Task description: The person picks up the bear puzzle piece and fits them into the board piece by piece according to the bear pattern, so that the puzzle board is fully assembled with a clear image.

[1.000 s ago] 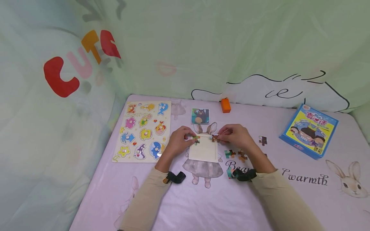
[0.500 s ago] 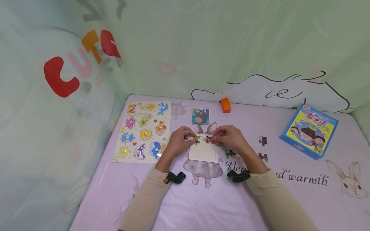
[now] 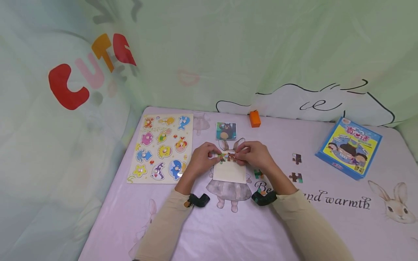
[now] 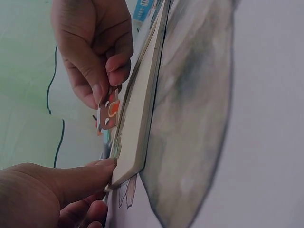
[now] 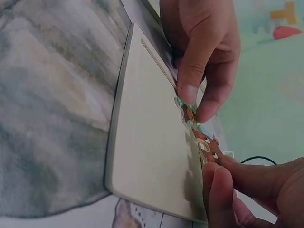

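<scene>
A pale square board (image 3: 229,172) lies on the rabbit print. At its far left corner the left hand (image 3: 205,158) has thumb and finger on a green puzzle piece (image 3: 222,158) and the board's edge. The right hand (image 3: 255,155) pinches a brown piece with a bear's eyes (image 3: 231,156) between thumb and fingers. In the right wrist view that bear piece (image 5: 209,146) is tilted over the board's far edge, beside the green and brown piece (image 5: 186,113). The left wrist view shows the right hand (image 4: 97,52) gripping it by one end.
A bear picture card (image 3: 226,131) lies beyond the board, an orange block (image 3: 255,119) to its right. A sea-animal board (image 3: 161,148) is at left. Loose pieces lie right of the board, including one dark piece (image 3: 296,158). A blue box (image 3: 349,148) stands farther right.
The right hand has moved left along the board's far edge, bringing the bear piece beside the green one. The left hand has stayed at the corner.
</scene>
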Available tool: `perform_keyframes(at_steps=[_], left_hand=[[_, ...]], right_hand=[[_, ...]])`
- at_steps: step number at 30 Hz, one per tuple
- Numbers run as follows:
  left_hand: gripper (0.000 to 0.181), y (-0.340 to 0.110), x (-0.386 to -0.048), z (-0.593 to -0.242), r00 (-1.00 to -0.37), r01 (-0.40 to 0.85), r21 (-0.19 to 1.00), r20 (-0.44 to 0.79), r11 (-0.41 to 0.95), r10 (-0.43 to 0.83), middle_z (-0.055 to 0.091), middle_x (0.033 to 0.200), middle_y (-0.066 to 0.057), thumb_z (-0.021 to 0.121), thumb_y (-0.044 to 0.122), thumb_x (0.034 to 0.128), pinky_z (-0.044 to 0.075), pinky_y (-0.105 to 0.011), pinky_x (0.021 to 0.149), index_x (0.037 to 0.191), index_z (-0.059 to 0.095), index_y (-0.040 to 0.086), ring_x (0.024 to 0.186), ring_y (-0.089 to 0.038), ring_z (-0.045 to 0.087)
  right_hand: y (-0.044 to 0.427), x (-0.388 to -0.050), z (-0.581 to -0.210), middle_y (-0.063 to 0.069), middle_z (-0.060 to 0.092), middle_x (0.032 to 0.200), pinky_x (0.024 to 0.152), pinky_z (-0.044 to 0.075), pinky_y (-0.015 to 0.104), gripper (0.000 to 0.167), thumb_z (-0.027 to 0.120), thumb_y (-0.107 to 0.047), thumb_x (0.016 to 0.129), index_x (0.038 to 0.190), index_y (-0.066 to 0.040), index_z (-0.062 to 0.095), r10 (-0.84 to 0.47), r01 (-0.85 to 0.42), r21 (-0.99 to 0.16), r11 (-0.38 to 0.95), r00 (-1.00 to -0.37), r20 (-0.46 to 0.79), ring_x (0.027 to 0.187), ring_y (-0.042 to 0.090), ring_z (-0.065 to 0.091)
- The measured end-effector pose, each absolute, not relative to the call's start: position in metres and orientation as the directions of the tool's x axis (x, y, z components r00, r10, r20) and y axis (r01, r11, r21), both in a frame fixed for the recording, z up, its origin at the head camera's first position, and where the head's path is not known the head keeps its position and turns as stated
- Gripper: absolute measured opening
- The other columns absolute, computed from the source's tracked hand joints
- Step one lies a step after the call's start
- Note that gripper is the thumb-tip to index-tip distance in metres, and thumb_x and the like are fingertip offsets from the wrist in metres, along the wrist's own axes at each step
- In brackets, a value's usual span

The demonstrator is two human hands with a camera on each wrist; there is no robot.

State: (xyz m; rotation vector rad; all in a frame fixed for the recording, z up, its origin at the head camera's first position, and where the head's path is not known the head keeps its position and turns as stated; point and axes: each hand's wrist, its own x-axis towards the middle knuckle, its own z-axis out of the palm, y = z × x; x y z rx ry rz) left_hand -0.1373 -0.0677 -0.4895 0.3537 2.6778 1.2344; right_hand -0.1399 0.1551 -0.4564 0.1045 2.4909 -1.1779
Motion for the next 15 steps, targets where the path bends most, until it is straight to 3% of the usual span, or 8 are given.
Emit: perform_keyframes(at_steps=[15], left_hand=[[0.014, -0.0680, -0.1373, -0.4876, -0.956, 0.147, 0.760, -0.056, 0.633, 0.289, 0.065, 0.118, -0.004, 0.077, 0.016, 0.0912, 0.043, -0.025, 0.075, 0.105, 0.078, 0.012, 0.089, -0.016, 0.053]], right_hand=[[0.1492, -0.1433, -0.4567, 0.010, 0.072, 0.087, 0.065, 0.055, 0.025, 0.022, 0.079, -0.020, 0.090, 0.106, -0.006, 0.074, -0.094, 0.264, -0.746, 0.611, -0.912, -0.400, 0.066, 0.016, 0.069]])
